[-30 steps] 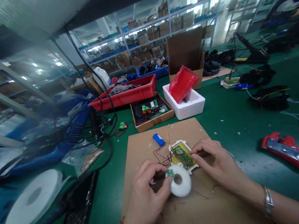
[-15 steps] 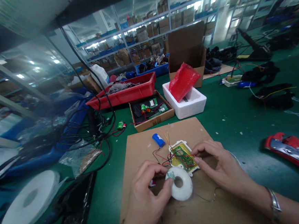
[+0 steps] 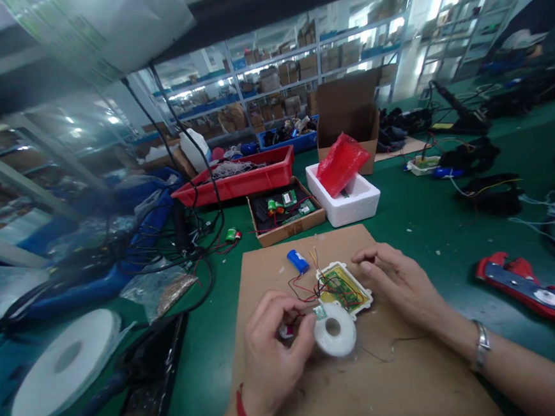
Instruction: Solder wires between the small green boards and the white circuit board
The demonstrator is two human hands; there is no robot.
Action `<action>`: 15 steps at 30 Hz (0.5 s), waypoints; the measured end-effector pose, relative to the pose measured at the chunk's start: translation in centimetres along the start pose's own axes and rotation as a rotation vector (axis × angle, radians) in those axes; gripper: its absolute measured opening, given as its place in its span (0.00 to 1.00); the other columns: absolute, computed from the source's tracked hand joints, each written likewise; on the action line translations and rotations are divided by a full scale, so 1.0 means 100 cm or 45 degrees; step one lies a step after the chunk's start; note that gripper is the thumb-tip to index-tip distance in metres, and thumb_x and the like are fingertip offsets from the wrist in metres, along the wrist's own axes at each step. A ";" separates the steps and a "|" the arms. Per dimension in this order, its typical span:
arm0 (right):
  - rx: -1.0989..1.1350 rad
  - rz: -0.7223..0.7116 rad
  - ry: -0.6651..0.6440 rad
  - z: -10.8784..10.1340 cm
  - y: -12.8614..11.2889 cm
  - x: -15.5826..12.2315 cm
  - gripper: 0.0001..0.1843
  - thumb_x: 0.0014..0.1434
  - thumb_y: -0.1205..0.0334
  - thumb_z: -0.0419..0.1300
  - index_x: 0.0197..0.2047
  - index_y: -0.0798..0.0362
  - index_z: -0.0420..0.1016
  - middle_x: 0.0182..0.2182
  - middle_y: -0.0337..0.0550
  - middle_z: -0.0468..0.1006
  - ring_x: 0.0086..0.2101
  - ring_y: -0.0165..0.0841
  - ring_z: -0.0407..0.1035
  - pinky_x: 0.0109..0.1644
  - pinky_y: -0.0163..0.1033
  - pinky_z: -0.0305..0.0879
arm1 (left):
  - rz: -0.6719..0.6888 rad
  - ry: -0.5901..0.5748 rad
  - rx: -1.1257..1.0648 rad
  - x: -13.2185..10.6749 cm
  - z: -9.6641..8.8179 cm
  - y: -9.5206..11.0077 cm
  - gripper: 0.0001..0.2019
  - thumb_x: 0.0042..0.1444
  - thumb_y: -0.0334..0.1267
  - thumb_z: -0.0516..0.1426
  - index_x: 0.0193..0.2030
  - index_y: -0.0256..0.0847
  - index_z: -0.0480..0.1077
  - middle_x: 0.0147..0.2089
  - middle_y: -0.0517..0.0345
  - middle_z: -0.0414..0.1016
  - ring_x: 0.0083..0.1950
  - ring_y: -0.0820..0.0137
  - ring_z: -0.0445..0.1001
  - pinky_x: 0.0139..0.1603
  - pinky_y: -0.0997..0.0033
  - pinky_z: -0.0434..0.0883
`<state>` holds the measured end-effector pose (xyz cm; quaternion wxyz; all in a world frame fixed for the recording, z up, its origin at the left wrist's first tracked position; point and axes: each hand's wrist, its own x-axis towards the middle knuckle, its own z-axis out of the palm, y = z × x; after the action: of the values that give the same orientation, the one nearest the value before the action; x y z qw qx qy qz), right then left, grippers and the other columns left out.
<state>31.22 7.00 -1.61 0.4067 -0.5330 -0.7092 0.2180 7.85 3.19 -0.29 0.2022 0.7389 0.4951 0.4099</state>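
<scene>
On a brown cardboard sheet [image 3: 397, 384] lies a small white-rimmed case [image 3: 367, 296] with a green circuit board [image 3: 340, 284] inside. Thin red and black wires run from it to a blue cylindrical battery [image 3: 298, 261]. In front of the case is a thick white ring [image 3: 342, 342] with a small green patch on its upper left. My left hand [image 3: 281, 342] pinches at the ring's left edge; its fingertips partly hide the contact. A small pinkish piece behind those fingers is mostly covered. My right hand [image 3: 403, 284] hovers right of the case, thumb and fingers apart, holding nothing.
Behind the sheet stand a shallow carton [image 3: 291, 231] of small electronics, a white foam box [image 3: 347, 212] and a red tray [image 3: 251, 181]. A red-handled tool [image 3: 536, 293] lies at right. At left are a large white roll [image 3: 95, 338] and black cables [image 3: 209, 264].
My right hand has let go of a red wire at the case and drawn back to the right. The white ring has shifted slightly towards the case, with my left hand beside it.
</scene>
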 end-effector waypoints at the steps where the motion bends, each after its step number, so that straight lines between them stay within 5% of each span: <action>1: 0.009 0.018 -0.041 -0.002 -0.005 0.006 0.11 0.64 0.58 0.52 0.39 0.52 0.73 0.36 0.44 0.76 0.40 0.37 0.68 0.45 0.43 0.61 | 0.005 0.004 0.005 0.000 -0.001 0.000 0.01 0.56 0.36 0.57 0.35 0.43 0.70 0.34 0.60 0.70 0.34 0.71 0.68 0.35 0.70 0.66; 7: -0.006 0.020 -0.569 -0.010 -0.032 0.030 0.14 0.55 0.54 0.62 0.43 0.51 0.76 0.39 0.45 0.78 0.39 0.39 0.69 0.43 0.43 0.62 | -0.068 -0.117 0.009 0.009 -0.007 -0.006 0.08 0.59 0.36 0.54 0.46 0.45 0.68 0.47 0.56 0.72 0.51 0.64 0.69 0.52 0.59 0.64; 10: 0.004 0.010 -0.621 -0.005 -0.028 0.030 0.13 0.49 0.58 0.67 0.38 0.50 0.78 0.35 0.43 0.78 0.37 0.39 0.69 0.42 0.42 0.62 | -0.123 -0.250 -0.006 0.019 -0.012 -0.010 0.11 0.58 0.36 0.55 0.48 0.46 0.69 0.49 0.56 0.73 0.52 0.63 0.70 0.54 0.57 0.65; 15: 0.142 0.066 -0.572 0.012 -0.009 0.027 0.04 0.54 0.63 0.60 0.29 0.54 0.73 0.29 0.41 0.74 0.31 0.33 0.67 0.35 0.37 0.61 | -0.100 -0.437 -0.004 0.041 -0.013 -0.008 0.14 0.56 0.36 0.58 0.50 0.48 0.70 0.50 0.58 0.75 0.52 0.64 0.71 0.54 0.59 0.66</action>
<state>29.49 9.33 -0.73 0.2616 -0.4660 -0.7548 0.3804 7.03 7.11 1.59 0.3008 0.7778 0.4811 0.2703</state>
